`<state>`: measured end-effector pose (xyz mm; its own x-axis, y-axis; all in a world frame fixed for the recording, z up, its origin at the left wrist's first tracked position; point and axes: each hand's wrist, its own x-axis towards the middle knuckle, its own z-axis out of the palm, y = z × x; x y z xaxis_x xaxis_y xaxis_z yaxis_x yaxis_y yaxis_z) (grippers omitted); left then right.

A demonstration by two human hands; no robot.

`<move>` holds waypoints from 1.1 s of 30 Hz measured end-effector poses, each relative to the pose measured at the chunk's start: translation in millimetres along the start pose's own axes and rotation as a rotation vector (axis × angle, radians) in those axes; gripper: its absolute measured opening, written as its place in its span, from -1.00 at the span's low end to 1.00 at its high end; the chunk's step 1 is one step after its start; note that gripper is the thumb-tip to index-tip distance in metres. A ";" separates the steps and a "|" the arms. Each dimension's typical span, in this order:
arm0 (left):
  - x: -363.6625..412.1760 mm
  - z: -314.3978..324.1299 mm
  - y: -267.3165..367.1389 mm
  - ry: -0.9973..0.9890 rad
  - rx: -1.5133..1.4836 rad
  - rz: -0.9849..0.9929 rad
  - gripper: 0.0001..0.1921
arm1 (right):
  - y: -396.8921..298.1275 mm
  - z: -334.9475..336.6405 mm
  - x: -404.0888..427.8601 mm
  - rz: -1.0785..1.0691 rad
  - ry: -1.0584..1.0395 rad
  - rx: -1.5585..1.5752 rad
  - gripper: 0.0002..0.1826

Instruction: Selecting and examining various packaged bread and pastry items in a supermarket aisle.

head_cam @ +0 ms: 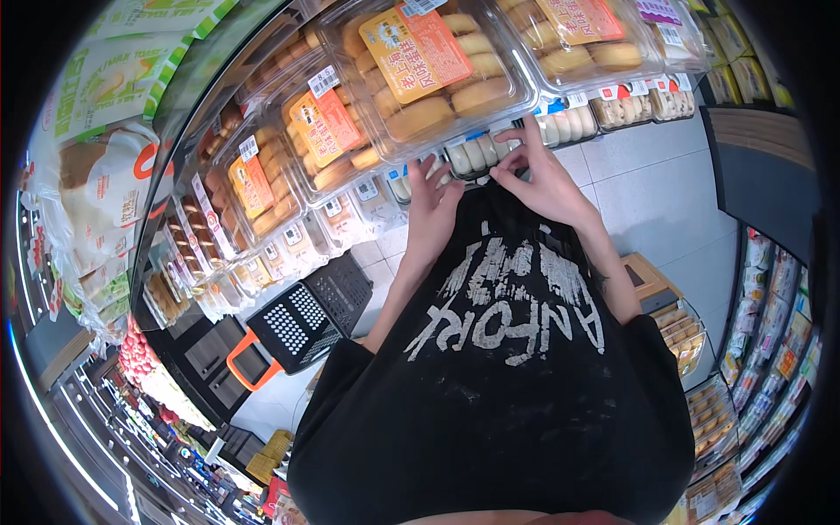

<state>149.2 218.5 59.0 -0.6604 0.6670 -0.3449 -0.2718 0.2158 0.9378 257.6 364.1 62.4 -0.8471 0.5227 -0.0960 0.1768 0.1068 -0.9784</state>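
My left hand point(431, 210) is raised in front of the lower shelf, fingers spread, with nothing visible in it. To its right, my right hand point(541, 167) has its index finger extended and the thumb and other fingers bent apart. Between and behind the hands is a clear-lidded tray of white rolls point(471, 156). Whether the right fingertips touch this tray cannot be told. Just above the hands, a large clear plastic box of small golden cakes point(420, 118) juts out, bearing a yellow and orange label point(417, 56).
More cake boxes point(321, 134) line the curved shelf, with bagged bread point(98, 197) at far left. An open black crate with an orange handle point(252, 361) is on the tiled floor point(630, 161). Packaged goods point(774, 315) fill shelves at right; pastry trays point(709, 417) stand beside me.
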 end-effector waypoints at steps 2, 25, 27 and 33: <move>7.6 1.8 -3.4 0.031 0.089 0.072 -0.36 | -4.7 -3.3 2.5 0.057 -0.035 -0.100 -0.10; 30.7 16.6 -19.0 0.109 0.059 0.215 -0.44 | 5.0 -13.9 4.6 -0.009 -0.104 -0.048 -0.02; 28.6 12.2 -20.3 0.109 0.080 0.204 -0.45 | 5.1 -17.7 2.8 -0.019 -0.100 -0.034 -0.06; 23.8 -0.8 -20.0 0.095 -0.028 0.194 -0.57 | 15.6 -25.3 -14.7 0.149 -0.190 0.065 -0.41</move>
<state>138.4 229.5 31.9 -0.7647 0.6239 -0.1614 -0.1519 0.0688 0.9860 285.5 379.5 53.2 -0.8941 0.3596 -0.2670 0.2798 -0.0171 -0.9599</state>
